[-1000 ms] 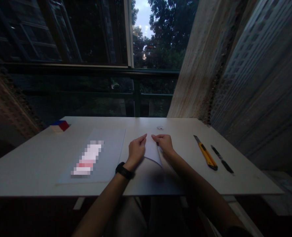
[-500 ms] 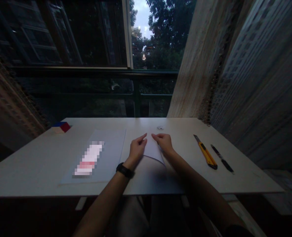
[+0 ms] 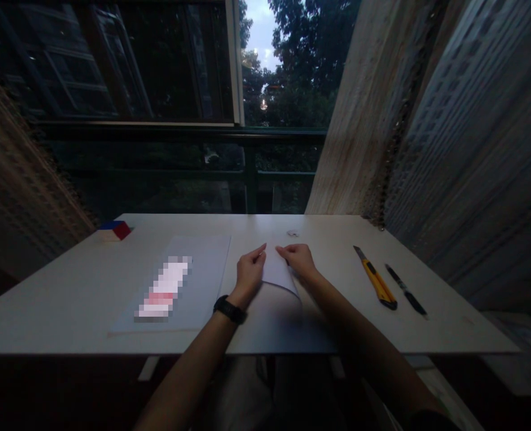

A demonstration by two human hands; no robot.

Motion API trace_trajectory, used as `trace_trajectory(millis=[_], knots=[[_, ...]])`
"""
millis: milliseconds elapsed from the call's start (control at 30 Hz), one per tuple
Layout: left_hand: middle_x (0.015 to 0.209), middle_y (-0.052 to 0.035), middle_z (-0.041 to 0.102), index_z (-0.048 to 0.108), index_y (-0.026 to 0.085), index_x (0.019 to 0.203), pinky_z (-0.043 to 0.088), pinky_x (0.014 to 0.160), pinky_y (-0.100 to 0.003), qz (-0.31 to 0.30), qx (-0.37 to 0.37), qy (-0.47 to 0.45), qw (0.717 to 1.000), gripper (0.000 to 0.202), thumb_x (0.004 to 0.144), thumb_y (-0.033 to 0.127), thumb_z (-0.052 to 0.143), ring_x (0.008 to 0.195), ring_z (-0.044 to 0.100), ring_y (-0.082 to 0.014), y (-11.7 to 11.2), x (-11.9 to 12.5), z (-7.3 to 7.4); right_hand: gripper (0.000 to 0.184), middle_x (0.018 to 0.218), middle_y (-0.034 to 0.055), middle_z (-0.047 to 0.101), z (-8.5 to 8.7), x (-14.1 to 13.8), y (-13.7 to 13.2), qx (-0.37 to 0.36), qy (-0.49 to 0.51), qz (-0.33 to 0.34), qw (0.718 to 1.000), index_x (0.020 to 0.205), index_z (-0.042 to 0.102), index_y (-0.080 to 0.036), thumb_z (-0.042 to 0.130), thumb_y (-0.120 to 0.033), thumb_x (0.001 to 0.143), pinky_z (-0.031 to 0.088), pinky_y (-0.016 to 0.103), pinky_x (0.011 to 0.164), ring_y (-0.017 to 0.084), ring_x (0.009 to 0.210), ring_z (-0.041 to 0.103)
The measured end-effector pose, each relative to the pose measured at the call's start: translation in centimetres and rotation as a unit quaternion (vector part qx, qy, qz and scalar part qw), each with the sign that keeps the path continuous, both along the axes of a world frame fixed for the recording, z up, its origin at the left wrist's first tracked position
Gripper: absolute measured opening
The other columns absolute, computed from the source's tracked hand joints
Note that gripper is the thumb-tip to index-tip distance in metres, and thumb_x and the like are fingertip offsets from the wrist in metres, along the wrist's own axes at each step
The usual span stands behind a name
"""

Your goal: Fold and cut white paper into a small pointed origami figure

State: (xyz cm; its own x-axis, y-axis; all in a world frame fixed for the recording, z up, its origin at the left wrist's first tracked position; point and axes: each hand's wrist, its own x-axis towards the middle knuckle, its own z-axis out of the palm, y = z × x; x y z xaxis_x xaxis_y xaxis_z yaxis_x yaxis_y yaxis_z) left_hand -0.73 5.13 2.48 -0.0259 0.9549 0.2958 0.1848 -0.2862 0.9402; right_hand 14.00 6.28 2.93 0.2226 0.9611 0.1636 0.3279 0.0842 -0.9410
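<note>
1. My left hand and right hand both touch a folded white paper in the middle of the tabletop.
2. The fingers of each hand are bent and close together near the paper's far end. It is too dim for me to tell if they pinch it or just press.
3. A yellow knife and a black pen lie well apart on the right.

One camera on the person's head looks forward and down, close above the white table.
</note>
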Motion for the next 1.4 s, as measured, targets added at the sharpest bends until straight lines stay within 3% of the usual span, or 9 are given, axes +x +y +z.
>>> trace_trajectory(millis=[200,367,567,800,1200,1333,1400], knots=[[0.113,-0.0096,0.061,0.062,0.016,0.109,0.04,0.094,-0.033,0.009,0.012,0.032,0.999,0.031,0.079,0.018,0.053,0.106,0.057,-0.0191,-0.3,0.0,0.3,0.035,0.046,0.0026,0.058,-0.1,0.4,0.2,-0.012,-0.034,0.018,0.999,0.055,0.066,-0.014,0.061,-0.048,0.062,0.034,0.024,0.047,0.013,0.047,0.051],[0.111,-0.0091,0.062,0.064,0.016,0.106,0.04,0.094,-0.032,0.011,0.007,-0.002,1.0,0.03,0.077,0.018,0.055,0.105,0.057,-0.0188,0.1,-0.1,-0.2,0.034,0.046,0.0022,0.057,0.2,0.2,-0.2,0.001,-0.07,0.009,0.998,0.053,0.065,-0.014,0.061,-0.046,0.062,0.032,0.024,0.047,0.013,0.048,0.05],[0.078,-0.0076,0.07,0.06,0.013,0.113,0.048,0.062,-0.027,-0.041,-0.093,-0.131,0.986,0.043,0.071,0.026,0.063,0.064,0.062,-0.0155,0.0,0.2,0.1,0.034,0.046,0.0004,0.055,1.1,0.9,-0.3,-0.008,-0.043,0.033,0.998,0.053,0.065,-0.013,0.062,-0.046,0.061,0.029,0.023,0.046,0.011,0.046,0.045],[0.056,-0.0033,0.062,0.069,0.009,0.069,0.037,0.044,-0.021,-0.055,-0.131,-0.154,0.978,0.035,0.058,0.042,0.072,0.046,0.05,-0.0102,-0.3,0.2,0.4,0.037,0.042,-0.0026,0.047,2.0,0.8,-0.9,-0.023,0.0,0.108,0.994,0.052,0.063,-0.012,0.065,-0.049,0.057,0.026,0.023,0.045,0.008,0.044,0.037],[0.059,-0.005,0.062,0.065,0.009,0.064,0.039,0.048,-0.023,-0.08,-0.183,-0.254,0.946,0.032,0.056,0.038,0.075,0.05,0.053,-0.0112,-0.6,0.0,1.0,0.04,0.04,-0.0033,0.044,2.4,1.0,-1.5,-0.051,0.03,0.142,0.988,0.048,0.059,-0.012,0.069,-0.05,0.054,0.024,0.023,0.044,0.007,0.042,0.034],[0.057,-0.0033,0.06,0.063,0.009,0.064,0.04,0.05,-0.023,-0.119,-0.189,-0.275,0.935,0.032,0.055,0.037,0.076,0.05,0.052,-0.0108,-0.6,-0.1,1.2,0.038,0.04,-0.0035,0.043,2.4,1.3,-1.4,-0.039,0.011,0.141,0.989,0.046,0.058,-0.012,0.07,-0.047,0.053,0.023,0.023,0.044,0.007,0.043,0.033],[0.052,-0.0004,0.056,0.06,0.01,0.06,0.036,0.045,-0.021,-0.12,-0.193,-0.289,0.93,0.033,0.055,0.039,0.076,0.045,0.047,-0.0078,-0.5,-0.1,1.3,0.037,0.041,-0.0036,0.043,2.5,1.4,-1.4,-0.034,0.014,0.14,0.99,0.047,0.058,-0.012,0.07,-0.046,0.053,0.023,0.023,0.045,0.007,0.044,0.033]])
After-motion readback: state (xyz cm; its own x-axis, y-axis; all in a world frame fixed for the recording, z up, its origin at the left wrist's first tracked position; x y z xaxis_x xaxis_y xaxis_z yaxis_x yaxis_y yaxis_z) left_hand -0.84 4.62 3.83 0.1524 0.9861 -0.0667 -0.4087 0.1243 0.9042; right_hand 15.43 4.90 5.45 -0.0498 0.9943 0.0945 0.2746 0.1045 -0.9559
